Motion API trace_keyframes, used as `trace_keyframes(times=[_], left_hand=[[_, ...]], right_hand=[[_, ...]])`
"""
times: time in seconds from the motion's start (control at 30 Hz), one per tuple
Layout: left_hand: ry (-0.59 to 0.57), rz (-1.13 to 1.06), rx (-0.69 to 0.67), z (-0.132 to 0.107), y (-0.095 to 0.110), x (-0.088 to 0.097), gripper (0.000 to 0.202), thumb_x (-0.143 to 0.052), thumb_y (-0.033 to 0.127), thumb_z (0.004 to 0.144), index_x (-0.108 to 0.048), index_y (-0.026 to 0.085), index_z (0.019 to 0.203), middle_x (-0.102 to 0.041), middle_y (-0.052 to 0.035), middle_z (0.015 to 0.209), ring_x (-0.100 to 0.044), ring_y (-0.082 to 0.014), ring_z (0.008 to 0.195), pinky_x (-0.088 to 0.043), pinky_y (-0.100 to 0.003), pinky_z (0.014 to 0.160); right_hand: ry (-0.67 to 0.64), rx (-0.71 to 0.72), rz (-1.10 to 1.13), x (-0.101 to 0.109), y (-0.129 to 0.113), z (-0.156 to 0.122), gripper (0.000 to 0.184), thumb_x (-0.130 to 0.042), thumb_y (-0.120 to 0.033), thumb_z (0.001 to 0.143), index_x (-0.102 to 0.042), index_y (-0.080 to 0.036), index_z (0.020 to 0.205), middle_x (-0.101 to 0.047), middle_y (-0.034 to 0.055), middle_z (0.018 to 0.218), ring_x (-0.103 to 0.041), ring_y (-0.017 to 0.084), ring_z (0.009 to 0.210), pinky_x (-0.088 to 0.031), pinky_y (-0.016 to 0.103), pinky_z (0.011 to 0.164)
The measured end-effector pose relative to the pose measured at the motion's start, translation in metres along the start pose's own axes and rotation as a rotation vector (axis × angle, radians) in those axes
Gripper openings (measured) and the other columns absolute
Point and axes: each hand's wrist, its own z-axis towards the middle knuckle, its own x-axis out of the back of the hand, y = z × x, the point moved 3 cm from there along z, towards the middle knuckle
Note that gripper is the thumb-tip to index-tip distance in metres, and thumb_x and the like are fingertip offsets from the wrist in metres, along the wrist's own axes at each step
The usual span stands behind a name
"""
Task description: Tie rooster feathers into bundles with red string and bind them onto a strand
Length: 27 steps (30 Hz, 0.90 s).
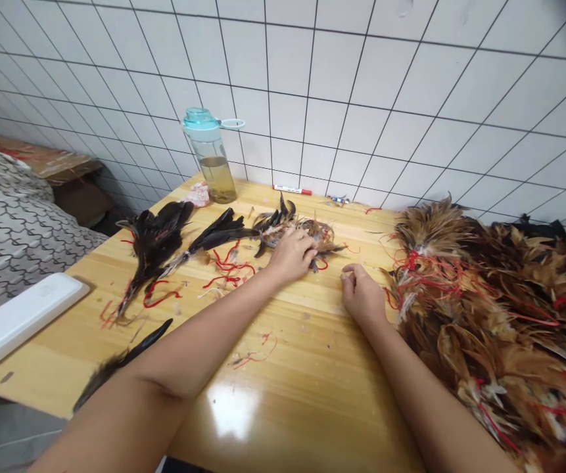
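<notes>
As the head view shows, the left hand [291,255] covers feathers [321,232] right of the bottle [215,164], its grip impossible to tell; light pressure should keep them unbent. Farther right of it, the right hand [364,293] curls its fingers together, nothing visible inside.

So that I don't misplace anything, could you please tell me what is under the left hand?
The left hand is over a small pile of black and brown feathers, visible beyond it, with red string near its edge. Whatever lies directly beneath the hand is covered.
</notes>
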Motion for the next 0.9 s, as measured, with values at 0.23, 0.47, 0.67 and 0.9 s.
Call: trace_keyframes(times=[0.23,0.47,0.67,0.9], left_hand=[[-0.013,-0.624,0.344,0.000,0.000,0.008,0.013,-0.058,0.024,0.084,-0.052,0.018,0.074,-0.051,0.0033,0.065,-0.045,-0.0110,0.060,-0.035,-0.025,0.060],[-0.244,-1.077,0.382,-0.007,0.015,-0.005,0.029,-0.069,0.040,0.077,-0.050,0.018,0.075,-0.051,0.0037,0.063,-0.047,-0.0083,0.056,-0.036,-0.022,0.056],[-0.334,-1.009,0.324,-0.011,0.026,-0.009,0.032,-0.071,0.043,0.075,-0.052,0.017,0.072,-0.051,0.0030,0.064,-0.047,-0.0086,0.058,-0.036,-0.021,0.056],[-0.326,-0.962,0.336,-0.012,0.026,-0.011,0.031,-0.066,0.044,0.079,-0.059,0.015,0.088,-0.057,0.0006,0.072,-0.048,-0.0092,0.062,-0.036,-0.022,0.059]], right_hand=[[0.105,0.083,0.172,-0.001,-0.003,-0.007,0.031,-0.043,-0.037,0.092,-0.064,-0.019,0.106,-0.067,0.0037,0.077,-0.059,0.018,0.067,-0.040,0.028,0.064],[0.060,0.140,0.419,-0.006,-0.017,-0.018,0.039,-0.044,-0.039,0.090,-0.066,-0.016,0.111,-0.058,-0.0003,0.063,-0.051,0.015,0.055,-0.042,0.027,0.059],[0.047,0.090,0.638,-0.007,-0.015,-0.015,0.037,-0.052,-0.045,0.084,-0.070,-0.015,0.097,-0.059,0.0006,0.064,-0.049,0.014,0.056,-0.043,0.028,0.058],[0.104,0.005,0.810,-0.007,-0.007,-0.009,0.027,-0.055,-0.046,0.080,-0.059,-0.019,0.076,-0.056,-0.0019,0.061,-0.047,0.012,0.058,-0.042,0.025,0.058]])
